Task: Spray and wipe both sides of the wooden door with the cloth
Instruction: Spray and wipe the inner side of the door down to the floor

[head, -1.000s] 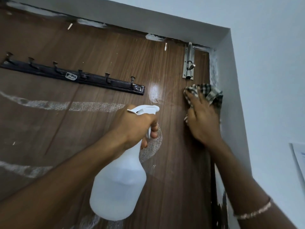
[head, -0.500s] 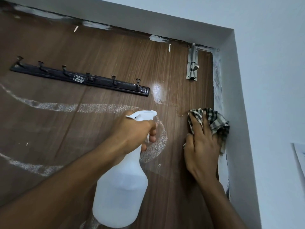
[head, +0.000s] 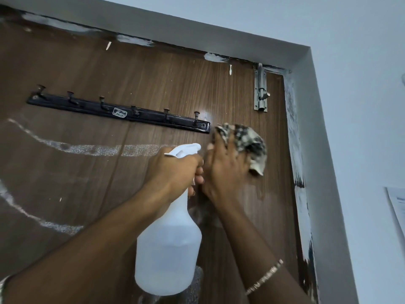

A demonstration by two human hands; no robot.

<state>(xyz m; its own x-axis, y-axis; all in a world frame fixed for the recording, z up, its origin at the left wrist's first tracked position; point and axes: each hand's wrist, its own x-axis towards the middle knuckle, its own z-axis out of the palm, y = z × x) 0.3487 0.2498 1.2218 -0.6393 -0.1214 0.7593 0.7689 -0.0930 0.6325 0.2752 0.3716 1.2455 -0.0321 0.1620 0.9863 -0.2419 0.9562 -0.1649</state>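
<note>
The brown wooden door (head: 153,80) fills the head view, with whitish arcs of spray foam (head: 92,149) across its left half. My left hand (head: 173,170) grips the neck and trigger of a white spray bottle (head: 168,253), which hangs in front of the door. My right hand (head: 225,165) presses a checked cloth (head: 247,139) flat against the door, just right of the end of the hook rail. The cloth is blurred by motion.
A black coat-hook rail (head: 122,113) with several hooks runs across the upper door. A metal slide bolt (head: 260,91) sits near the top right corner. The grey door frame (head: 317,150) edges the right side, and a paper (head: 397,207) hangs on the wall.
My right hand with the cloth went down along the door's right edge, then swept up and left to beside the hook rail. The left hand and bottle stayed about where they were.
</note>
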